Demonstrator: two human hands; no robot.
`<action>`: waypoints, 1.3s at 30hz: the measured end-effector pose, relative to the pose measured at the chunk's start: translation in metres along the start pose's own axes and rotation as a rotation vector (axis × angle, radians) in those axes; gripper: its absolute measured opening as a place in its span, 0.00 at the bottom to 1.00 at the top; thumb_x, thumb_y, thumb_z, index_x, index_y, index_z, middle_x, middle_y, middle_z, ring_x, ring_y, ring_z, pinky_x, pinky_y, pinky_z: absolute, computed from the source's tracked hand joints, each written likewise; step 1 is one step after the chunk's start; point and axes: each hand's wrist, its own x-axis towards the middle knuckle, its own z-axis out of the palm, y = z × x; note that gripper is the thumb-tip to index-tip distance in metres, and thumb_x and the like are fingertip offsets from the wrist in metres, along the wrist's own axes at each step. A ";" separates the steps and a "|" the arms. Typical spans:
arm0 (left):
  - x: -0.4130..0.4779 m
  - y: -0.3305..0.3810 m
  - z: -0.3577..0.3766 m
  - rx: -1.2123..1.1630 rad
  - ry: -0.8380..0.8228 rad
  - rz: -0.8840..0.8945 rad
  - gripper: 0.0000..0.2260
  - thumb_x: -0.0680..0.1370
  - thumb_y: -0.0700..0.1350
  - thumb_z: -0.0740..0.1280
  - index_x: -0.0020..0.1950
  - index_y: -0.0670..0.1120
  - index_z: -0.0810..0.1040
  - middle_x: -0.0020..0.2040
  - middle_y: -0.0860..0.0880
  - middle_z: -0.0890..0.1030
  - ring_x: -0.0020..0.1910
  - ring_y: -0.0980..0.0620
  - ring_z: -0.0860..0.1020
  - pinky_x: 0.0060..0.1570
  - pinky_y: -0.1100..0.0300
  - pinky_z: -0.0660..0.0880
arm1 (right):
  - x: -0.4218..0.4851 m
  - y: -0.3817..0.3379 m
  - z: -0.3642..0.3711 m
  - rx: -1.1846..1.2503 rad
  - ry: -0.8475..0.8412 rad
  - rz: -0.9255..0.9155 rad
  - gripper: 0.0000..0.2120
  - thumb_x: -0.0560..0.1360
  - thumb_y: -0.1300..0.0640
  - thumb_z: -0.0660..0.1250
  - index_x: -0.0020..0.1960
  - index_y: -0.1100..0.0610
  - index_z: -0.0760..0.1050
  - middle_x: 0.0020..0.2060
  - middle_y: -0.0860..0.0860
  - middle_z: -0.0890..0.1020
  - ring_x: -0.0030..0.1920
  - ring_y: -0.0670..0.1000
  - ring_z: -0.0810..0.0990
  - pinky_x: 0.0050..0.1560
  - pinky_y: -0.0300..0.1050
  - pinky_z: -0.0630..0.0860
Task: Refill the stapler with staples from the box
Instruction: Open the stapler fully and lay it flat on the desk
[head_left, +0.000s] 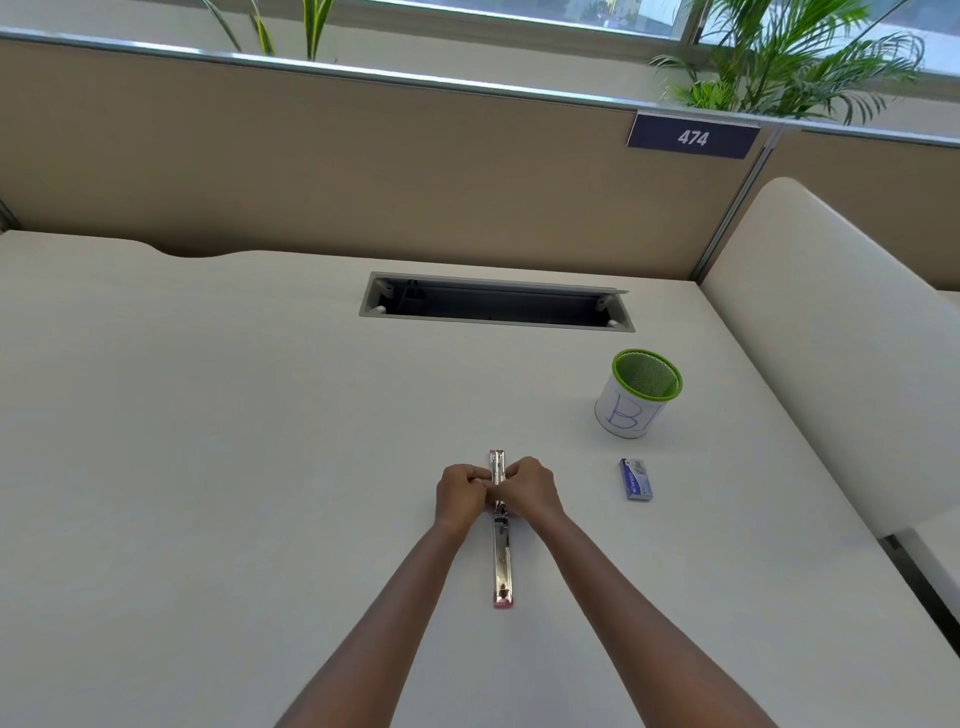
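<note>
A pink stapler (502, 561) lies opened flat on the white desk, its metal channel facing up and running away from me. My left hand (462, 493) and my right hand (531, 488) meet over its far half, fingers curled and pressed against the metal track from both sides. What the fingertips pinch is hidden; I cannot tell whether a strip of staples is between them. A small blue staple box (636, 479) lies shut on the desk to the right, apart from both hands.
A green mesh pen cup (639, 395) wrapped in white paper stands behind the box. An open cable slot (496, 302) is set in the desk farther back. A beige partition stands behind, a cream side panel (831, 332) on the right.
</note>
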 end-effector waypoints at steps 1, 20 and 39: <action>0.000 0.000 0.000 -0.004 -0.007 -0.004 0.15 0.75 0.27 0.54 0.54 0.30 0.78 0.49 0.34 0.80 0.43 0.43 0.76 0.42 0.56 0.78 | 0.001 0.001 0.000 -0.002 -0.004 0.002 0.17 0.68 0.56 0.73 0.31 0.58 0.65 0.27 0.51 0.69 0.28 0.48 0.69 0.31 0.41 0.67; -0.017 0.004 -0.005 0.048 -0.194 0.032 0.13 0.81 0.45 0.57 0.62 0.40 0.71 0.41 0.40 0.78 0.32 0.46 0.76 0.38 0.55 0.75 | -0.002 0.009 -0.017 0.589 -0.177 0.003 0.07 0.72 0.73 0.64 0.49 0.69 0.75 0.40 0.60 0.78 0.38 0.56 0.77 0.42 0.46 0.76; -0.007 -0.002 -0.010 0.309 -0.017 0.118 0.14 0.77 0.32 0.56 0.58 0.37 0.77 0.56 0.36 0.80 0.54 0.38 0.79 0.55 0.51 0.76 | -0.005 -0.008 0.013 -0.148 0.146 -0.064 0.16 0.71 0.63 0.63 0.31 0.55 0.59 0.43 0.58 0.71 0.41 0.55 0.70 0.27 0.39 0.58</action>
